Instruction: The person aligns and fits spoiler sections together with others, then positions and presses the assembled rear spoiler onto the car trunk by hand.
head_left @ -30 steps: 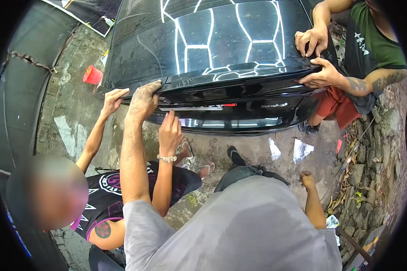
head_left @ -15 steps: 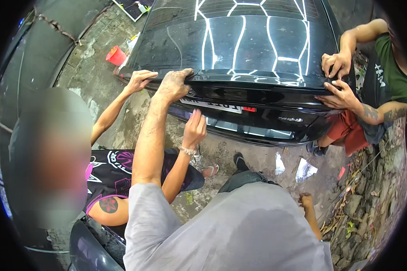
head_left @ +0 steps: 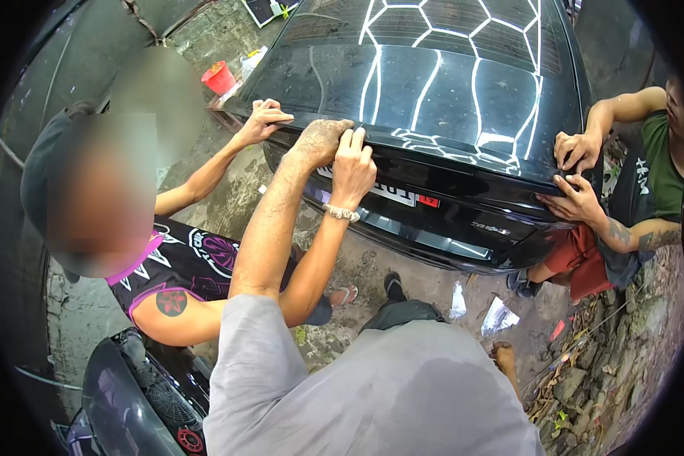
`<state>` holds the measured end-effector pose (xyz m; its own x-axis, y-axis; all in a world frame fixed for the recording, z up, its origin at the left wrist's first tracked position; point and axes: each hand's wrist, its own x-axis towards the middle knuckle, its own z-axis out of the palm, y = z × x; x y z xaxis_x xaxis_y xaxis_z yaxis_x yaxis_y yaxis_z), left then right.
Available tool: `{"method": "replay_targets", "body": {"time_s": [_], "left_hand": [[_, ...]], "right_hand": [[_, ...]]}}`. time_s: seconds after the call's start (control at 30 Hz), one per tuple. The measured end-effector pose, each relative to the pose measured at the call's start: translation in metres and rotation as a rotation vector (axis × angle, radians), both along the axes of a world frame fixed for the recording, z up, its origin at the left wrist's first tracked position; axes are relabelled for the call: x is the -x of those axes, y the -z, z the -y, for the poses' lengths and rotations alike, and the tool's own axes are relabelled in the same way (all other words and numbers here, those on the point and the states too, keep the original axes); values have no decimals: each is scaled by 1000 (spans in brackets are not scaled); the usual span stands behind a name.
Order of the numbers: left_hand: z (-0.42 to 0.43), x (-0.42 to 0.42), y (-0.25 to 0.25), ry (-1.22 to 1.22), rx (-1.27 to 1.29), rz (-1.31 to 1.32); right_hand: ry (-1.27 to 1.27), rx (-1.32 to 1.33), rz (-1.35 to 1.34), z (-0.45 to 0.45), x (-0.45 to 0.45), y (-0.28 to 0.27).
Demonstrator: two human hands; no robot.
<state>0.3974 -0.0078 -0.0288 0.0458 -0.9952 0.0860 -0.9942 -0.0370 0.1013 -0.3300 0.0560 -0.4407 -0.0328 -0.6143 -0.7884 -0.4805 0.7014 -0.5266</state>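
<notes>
My left hand grips the rear edge of a black car's trunk, its fingers curled over the glossy lip spoiler. Right beside it, a co-worker's hand with a beaded bracelet holds the same edge. That person's other hand presses the spoiler's left end. On the far right, a second co-worker's two hands press the other end. Low beside my body hangs my right hand, its fingers curled in, with nothing visible in them. Below the spoiler, the licence plate is partly hidden by hands.
A red bucket stands left of the car. Foil-like scraps lie on the concrete near my feet. Stones and dry leaves line the right side. Another dark vehicle part sits behind the left co-worker.
The bracelet hand has risen from in front of the plate to the trunk edge beside my left hand. My left hand stays on the edge. The view has shifted.
</notes>
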Motion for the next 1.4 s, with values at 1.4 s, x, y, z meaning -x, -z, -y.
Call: {"method": "replay_targets", "body": {"time_s": [1.4], "left_hand": [[-116,231,89,156,-42,-767]], "right_hand": [[-240,243,-152,2,-35,49]]}}
